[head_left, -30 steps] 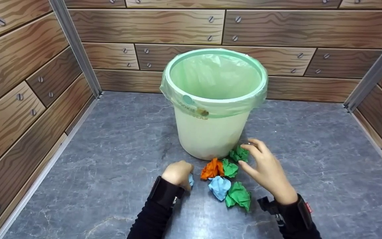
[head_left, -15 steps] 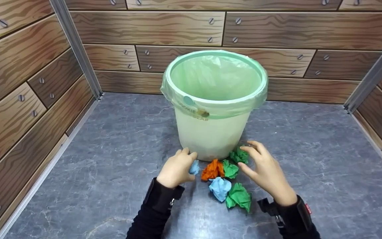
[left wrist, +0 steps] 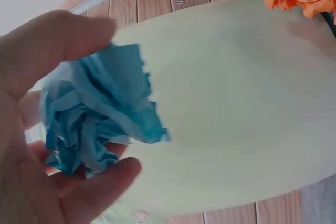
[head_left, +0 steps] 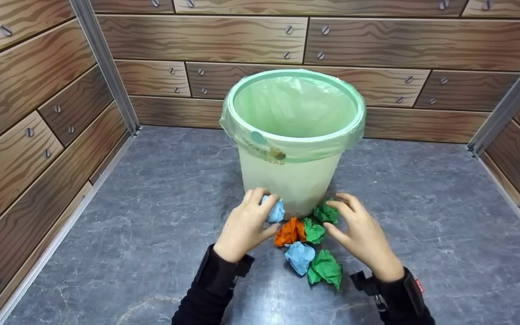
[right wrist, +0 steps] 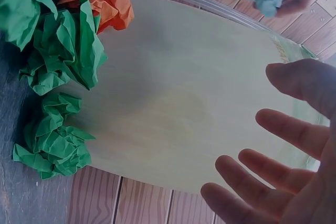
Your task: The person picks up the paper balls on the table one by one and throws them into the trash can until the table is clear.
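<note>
Around you stood wood-patterned walls [head_left: 242, 38], and before you spread a grey marbled floor [head_left: 160, 216]. On it a pale green bin [head_left: 273, 180] stood upright, a translucent liner [head_left: 305, 154] folded over its rim. Your left hand [head_left: 243, 226] held a crumpled blue paper [head_left: 276, 211] between thumb and fingers, in front of the bin's lower side (the left wrist view showed its creased folds clearly). Your right hand [head_left: 363, 234] had a wide grip, fingers spread apart and slightly bent, near the far green ball but apart from it. Between your hands, on the floor, lay the near green ball [head_left: 325, 269], a second blue ball [head_left: 300, 258] beside it, an orange ball [head_left: 290, 231], the far green ball [head_left: 326, 211] by the bin's base, and a middle green ball [head_left: 314, 230] against the orange.
</note>
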Action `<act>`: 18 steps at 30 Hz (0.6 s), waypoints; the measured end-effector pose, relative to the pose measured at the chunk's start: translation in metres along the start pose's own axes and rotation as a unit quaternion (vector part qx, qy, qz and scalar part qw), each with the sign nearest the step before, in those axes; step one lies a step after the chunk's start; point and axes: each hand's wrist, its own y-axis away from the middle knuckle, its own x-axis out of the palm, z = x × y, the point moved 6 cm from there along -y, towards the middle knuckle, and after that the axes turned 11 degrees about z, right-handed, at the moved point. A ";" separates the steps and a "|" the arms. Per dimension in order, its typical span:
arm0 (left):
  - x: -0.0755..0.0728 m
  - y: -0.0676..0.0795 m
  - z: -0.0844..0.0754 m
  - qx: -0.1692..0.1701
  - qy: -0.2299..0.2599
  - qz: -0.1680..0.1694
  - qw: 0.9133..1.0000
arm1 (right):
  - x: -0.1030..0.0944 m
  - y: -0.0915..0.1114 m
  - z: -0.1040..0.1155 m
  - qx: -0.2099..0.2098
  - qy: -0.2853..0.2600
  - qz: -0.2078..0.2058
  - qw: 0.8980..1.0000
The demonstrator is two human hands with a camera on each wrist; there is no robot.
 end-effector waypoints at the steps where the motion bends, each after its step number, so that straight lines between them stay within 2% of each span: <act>1: -0.001 0.000 0.000 0.000 0.001 -0.005 1.000 | 0.000 0.000 0.000 0.001 0.001 0.001 1.000; 12: -0.006 -0.002 -0.002 0.006 0.009 -0.037 0.999 | 0.001 0.000 0.001 -0.001 0.001 0.001 1.000; 18: -0.010 -0.005 -0.012 0.017 0.011 -0.085 0.996 | 0.003 -0.001 0.003 -0.002 0.007 0.001 1.000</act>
